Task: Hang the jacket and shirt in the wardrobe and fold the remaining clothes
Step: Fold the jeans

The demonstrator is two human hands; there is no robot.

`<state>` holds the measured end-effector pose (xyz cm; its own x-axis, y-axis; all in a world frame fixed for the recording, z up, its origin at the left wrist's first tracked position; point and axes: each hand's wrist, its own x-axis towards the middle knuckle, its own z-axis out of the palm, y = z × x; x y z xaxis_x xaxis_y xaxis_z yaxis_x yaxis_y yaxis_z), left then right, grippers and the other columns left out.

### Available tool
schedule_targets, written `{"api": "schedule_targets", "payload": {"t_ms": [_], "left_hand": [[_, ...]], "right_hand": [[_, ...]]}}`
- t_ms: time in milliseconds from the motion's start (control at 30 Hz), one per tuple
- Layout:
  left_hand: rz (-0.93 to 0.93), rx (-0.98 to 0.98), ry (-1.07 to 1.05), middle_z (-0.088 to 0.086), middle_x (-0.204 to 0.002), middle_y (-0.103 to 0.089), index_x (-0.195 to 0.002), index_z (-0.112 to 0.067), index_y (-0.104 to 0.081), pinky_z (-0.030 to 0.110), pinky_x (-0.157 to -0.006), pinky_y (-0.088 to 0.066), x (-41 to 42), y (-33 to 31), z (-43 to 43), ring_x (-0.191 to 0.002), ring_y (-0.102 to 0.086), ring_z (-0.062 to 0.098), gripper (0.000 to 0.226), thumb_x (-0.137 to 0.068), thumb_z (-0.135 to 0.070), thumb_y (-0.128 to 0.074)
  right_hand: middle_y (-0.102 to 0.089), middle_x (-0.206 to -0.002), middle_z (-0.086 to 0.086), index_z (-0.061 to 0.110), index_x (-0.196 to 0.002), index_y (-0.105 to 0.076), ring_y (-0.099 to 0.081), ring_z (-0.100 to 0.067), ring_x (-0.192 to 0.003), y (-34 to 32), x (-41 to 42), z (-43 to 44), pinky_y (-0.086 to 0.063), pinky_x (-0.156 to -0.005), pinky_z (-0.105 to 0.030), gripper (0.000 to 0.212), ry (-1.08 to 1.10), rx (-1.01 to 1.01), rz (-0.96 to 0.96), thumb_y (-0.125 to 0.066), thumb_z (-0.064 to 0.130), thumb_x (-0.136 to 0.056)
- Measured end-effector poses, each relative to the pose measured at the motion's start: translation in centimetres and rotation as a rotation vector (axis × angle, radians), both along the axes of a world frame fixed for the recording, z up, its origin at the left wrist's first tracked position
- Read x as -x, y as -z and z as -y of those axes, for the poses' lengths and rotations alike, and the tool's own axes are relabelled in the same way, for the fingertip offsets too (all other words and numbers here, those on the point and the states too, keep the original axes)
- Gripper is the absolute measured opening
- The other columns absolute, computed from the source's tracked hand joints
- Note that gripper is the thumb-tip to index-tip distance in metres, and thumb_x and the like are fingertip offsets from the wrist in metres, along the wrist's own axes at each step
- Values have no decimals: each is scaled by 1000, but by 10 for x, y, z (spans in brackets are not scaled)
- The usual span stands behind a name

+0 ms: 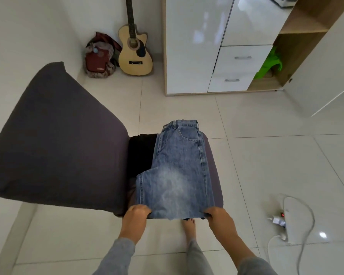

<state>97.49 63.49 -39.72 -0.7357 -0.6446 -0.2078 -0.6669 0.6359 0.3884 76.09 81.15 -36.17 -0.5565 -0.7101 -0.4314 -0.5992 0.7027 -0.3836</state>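
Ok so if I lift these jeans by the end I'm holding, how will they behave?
Probably floppy: the jeans lie flat, draped over the seat, so they should sag between your left hand and right hand. Thick-looking denim likely feels heavy-ish. They may drag the black garment partly underneath.

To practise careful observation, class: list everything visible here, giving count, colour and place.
jeans: one, blue, flat on the seat
black garment: one, black, under the jeans' left side
chair: one, dark grey, centre-left
guitar: one, tan, leaning in the corner
bag: one, red, left of guitar
wardrobe: one, white, far right, door open
power strip: one, white, floor right
foot: one, bare, floor below jeans
hands: two, left hand and right hand gripping the jeans' near edge
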Motion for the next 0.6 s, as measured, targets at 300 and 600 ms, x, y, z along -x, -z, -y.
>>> {"api": "schedule_targets", "payload": {"t_ms": [300, 600], "left_hand": [[-76, 80, 88, -12, -69, -63, -72, -21, -67, 18, -68, -41, 36, -48, 53, -66, -59, 10, 31, -52, -5, -85], [-165, 128, -41, 0, -98, -64, -105, -11, -66, 35, -85, -43, 146, -93, 161, -95, -58, 22, 19, -87, -9, -61]], "right_hand": [[-66, -98, -4, 10, -96, -63, -61, -21, -87, -16, 43, 38, -51, -76, -29, 18, -4, 39, -30, -47, 18, -95], [-66, -87, -11, 4, -94, -65, -57, -30, -77, -43, 142, 148, -43, -70, -36, 21, 54, 379, -216, -45, 6, -87]]}}
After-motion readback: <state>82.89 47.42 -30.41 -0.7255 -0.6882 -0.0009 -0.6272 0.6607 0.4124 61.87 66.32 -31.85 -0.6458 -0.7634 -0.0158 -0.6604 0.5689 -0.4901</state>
